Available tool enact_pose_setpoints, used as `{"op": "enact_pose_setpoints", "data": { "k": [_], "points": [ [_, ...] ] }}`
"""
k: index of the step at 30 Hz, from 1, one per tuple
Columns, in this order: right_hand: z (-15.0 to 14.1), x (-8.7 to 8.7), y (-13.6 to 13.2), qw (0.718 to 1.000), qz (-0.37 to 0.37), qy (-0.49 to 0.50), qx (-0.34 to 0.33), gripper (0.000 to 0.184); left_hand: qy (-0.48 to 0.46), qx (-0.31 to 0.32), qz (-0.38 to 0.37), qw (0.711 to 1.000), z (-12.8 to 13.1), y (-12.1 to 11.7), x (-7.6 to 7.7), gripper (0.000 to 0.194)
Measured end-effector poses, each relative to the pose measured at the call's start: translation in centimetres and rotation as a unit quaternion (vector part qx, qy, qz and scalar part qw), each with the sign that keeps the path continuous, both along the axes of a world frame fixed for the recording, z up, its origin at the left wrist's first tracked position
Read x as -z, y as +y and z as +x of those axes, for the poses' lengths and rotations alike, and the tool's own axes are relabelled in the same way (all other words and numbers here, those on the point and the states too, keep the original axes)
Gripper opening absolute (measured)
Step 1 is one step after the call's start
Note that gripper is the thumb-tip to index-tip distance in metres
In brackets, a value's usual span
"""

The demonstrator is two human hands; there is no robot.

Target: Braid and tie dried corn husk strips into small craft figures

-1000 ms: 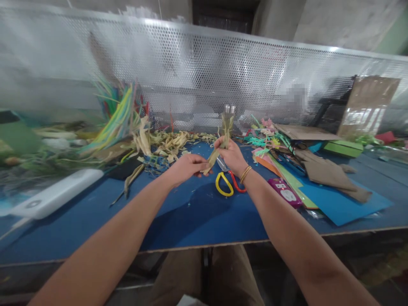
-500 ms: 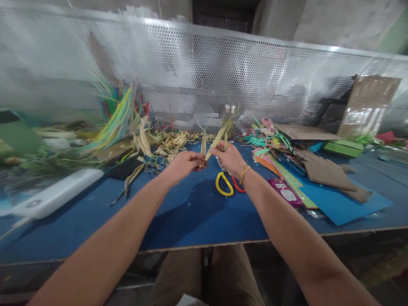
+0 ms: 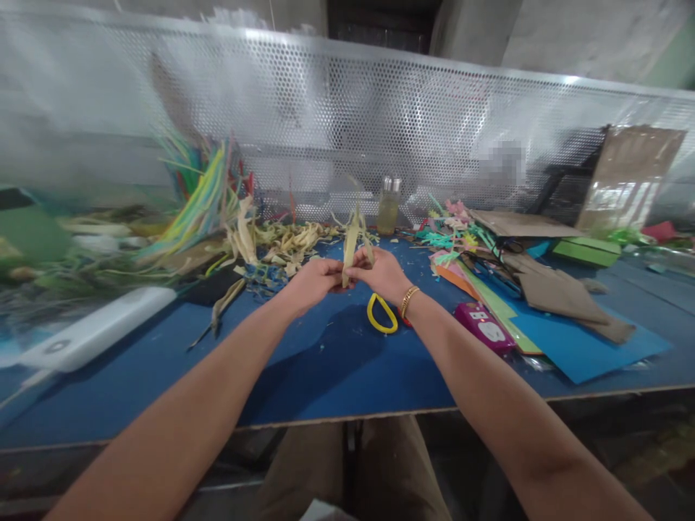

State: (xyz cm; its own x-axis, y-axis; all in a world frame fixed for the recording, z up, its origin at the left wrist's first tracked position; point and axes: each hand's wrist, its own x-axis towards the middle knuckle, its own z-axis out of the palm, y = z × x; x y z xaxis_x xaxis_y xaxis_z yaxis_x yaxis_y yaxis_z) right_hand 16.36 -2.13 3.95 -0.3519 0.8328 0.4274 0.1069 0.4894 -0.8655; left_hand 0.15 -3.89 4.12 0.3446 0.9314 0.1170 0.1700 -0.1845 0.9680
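Pale dried husk strips [image 3: 351, 244] stand upright between my two hands, above the middle of the blue table. My left hand [image 3: 319, 278] pinches their lower end from the left. From the right, my right hand [image 3: 380, 275], with a gold bracelet at the wrist, closes its thumb and fingers on the same strips. The hands touch or nearly touch, and the strips' lower ends are partly hidden by the fingers. Scissors with a yellow handle loop [image 3: 382, 314] lie below my right hand; the wrist covers most of their red loop.
Dried husk pieces [image 3: 296, 237] lie heaped behind my left hand. A white power strip [image 3: 103, 329] rests at left. A glass bottle [image 3: 388, 206] stands by the perforated metal panel [image 3: 347, 108]. At right are a purple box [image 3: 484, 328], blue paper [image 3: 575, 351] and cardboard [image 3: 559, 289].
My right hand has moved left and slightly down to my left hand. The strip it held slanting right now stands upright against the other strips, and the bottle behind shows fully.
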Motion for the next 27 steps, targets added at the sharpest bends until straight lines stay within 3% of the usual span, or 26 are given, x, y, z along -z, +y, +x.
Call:
{"op": "enact_pose_setpoints", "data": {
  "k": [11,20,23,27],
  "points": [
    [0.14,0.29,0.28,0.995,0.059,-0.047,0.058,0.010,-0.041,-0.013,-0.022,0.999,0.12,-0.33,-0.48,0.016],
    [-0.04,0.19,0.12,0.989,0.067,-0.058,0.121,0.013,0.023,-0.022,0.012,0.999,0.19,-0.29,-0.48,0.016],
    [0.04,0.12,0.46,0.987,0.034,-0.002,0.157,0.016,0.012,-0.017,0.016,1.000,0.27,-0.58,-0.63,0.035],
    [0.49,-0.13,0.64,0.987,-0.093,0.073,0.113,0.022,0.032,0.013,0.048,0.998,0.17,-0.91,-0.74,0.046]
  ]
}}
